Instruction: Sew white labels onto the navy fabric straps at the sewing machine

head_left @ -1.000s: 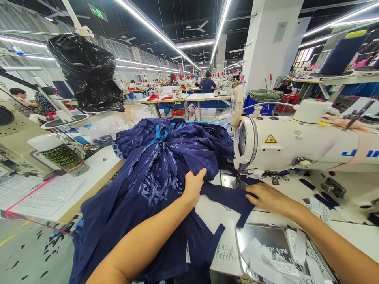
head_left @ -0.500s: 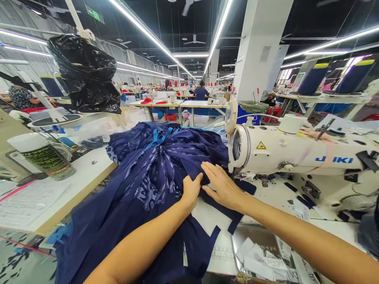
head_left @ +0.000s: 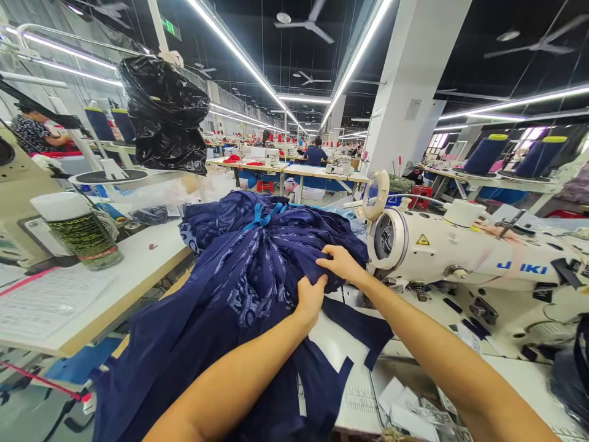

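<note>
A large bundle of navy fabric pieces (head_left: 207, 313) with pale-blue lace parts (head_left: 248, 304) spreads over the sewing table. A bright blue strip (head_left: 263, 216) ties it near the top. My left hand (head_left: 311, 302) is closed on the fabric at the bundle's right side, thumb up. Just above and to the right, my right hand (head_left: 343, 264) pinches the same cloth, its fingers curled. A loose navy panel (head_left: 356, 325) hangs away below the right hand, over the white tabletop. The fingertips of both hands are partly hidden by the folds.
Close on the right stands a white sewing machine (head_left: 437, 245), its head near my right hand. Paper labels (head_left: 414, 408) lie at the front edge. At left are a spray can (head_left: 78, 232), a paper sheet (head_left: 50, 304) and a black plastic-wrapped object (head_left: 165, 116). People sit farther back.
My right hand was spread flat on the cloth and now has curled its fingers around it, slightly higher. My left hand keeps its grip. The view has shifted a little.
</note>
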A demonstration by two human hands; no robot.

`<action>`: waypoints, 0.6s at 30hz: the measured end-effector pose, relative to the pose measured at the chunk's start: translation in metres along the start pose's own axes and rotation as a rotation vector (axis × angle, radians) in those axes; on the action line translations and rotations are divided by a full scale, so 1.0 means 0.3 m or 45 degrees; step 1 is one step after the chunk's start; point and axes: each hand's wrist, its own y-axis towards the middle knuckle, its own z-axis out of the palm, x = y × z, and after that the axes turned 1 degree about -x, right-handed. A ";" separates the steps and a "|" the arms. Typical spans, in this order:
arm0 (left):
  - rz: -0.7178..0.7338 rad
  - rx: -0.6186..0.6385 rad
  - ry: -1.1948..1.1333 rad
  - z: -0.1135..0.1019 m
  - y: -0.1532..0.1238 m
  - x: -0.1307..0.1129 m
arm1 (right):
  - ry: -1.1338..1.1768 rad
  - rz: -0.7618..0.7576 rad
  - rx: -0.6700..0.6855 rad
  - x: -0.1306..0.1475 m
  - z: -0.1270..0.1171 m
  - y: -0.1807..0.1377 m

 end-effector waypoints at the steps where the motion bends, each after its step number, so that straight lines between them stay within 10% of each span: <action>1: 0.001 -0.019 0.003 0.000 0.001 -0.001 | -0.017 -0.005 -0.012 0.000 -0.005 0.000; 10: 0.450 -0.171 0.110 -0.003 -0.052 -0.072 | -0.229 -0.020 -0.300 0.037 -0.022 -0.030; 18: -0.142 0.130 -0.455 -0.025 0.044 -0.112 | -0.628 -0.618 -0.402 0.071 0.043 -0.137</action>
